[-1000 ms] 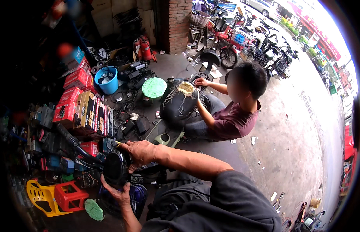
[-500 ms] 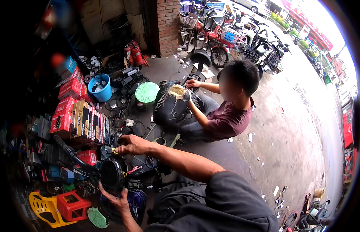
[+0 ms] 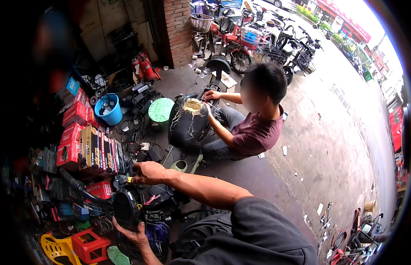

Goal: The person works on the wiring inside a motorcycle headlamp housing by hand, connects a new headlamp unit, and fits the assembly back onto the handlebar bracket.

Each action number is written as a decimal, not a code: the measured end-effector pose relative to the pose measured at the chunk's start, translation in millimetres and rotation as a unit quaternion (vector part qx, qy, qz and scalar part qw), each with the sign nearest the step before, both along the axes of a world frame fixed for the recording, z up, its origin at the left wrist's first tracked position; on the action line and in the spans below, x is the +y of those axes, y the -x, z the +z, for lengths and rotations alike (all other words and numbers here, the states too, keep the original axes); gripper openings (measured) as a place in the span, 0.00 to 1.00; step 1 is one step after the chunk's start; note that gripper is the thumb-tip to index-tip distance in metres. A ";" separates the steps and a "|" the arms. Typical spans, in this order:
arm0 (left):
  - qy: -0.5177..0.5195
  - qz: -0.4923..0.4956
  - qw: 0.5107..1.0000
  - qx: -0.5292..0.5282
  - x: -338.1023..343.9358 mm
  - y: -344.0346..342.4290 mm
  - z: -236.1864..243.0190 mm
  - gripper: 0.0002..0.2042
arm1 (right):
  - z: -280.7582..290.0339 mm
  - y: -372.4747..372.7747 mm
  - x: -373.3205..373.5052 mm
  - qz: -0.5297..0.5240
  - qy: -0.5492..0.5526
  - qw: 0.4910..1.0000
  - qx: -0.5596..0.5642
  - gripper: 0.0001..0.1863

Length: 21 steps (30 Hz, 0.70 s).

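My left hand cups a black round headlamp housing from below, its thumb and fingers on either side of the lower edge. Thin coloured wires come out behind the housing. Just above it, my right hand pinches a small yellow piece, perhaps a handle or connector; the fingers partly hide it. Beside the housing, a black handlebar grip sticks out to the left. Pink wire ends lie near my right wrist.
A co-worker crouches ahead, both hands at a torn black scooter seat. Stacked boxes and a blue bucket stand on the left. A red stool and a yellow chair are at lower left. Parked scooters line the back.
The view has turned slightly. My right hand sits a little lower in the picture with the yellow piece still pinched. My left hand stays at the headlamp housing.
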<state>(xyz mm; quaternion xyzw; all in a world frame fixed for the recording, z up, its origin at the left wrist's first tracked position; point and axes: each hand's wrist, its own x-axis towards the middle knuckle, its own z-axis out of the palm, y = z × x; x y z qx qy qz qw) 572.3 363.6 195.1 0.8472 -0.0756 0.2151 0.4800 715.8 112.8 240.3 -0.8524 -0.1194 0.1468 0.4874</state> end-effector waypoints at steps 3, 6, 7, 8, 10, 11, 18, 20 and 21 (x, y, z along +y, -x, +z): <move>0.001 0.001 1.000 0.004 -0.1 0.3 1.1 0.49 | -1.6 -0.9 0.6 0.008 0.006 1.000 -0.006 0.31; -0.004 0.006 1.000 0.006 -2.0 1.2 4.0 0.49 | -0.8 -0.4 1.0 0.019 0.012 1.000 -0.016 0.31; -0.006 0.009 1.000 0.006 -2.4 1.0 4.8 0.49 | -6.6 -1.9 3.0 0.021 0.011 0.999 -0.022 0.31; 0.000 0.005 1.000 0.009 -1.9 0.8 4.5 0.49 | -8.4 -2.5 4.1 0.023 0.010 0.999 -0.028 0.30; 0.012 -0.003 1.000 0.014 0.3 0.8 2.0 0.49 | -7.9 -2.2 4.0 0.024 0.012 0.999 -0.030 0.30; 0.008 -0.002 1.000 0.012 1.3 0.9 0.8 0.49 | -7.4 -1.9 3.8 0.025 0.013 0.999 -0.031 0.30; -0.014 0.002 1.000 0.011 5.8 1.5 -6.2 0.49 | -6.1 0.1 -0.3 0.024 0.016 0.999 -0.026 0.29; -0.014 0.001 1.000 0.008 4.2 3.0 -4.2 0.49 | -5.9 2.4 -1.0 0.023 0.000 0.999 -0.026 0.29; -0.015 0.001 1.000 0.003 2.6 2.8 -2.7 0.49 | -4.4 3.3 -0.9 0.022 0.001 1.000 -0.022 0.29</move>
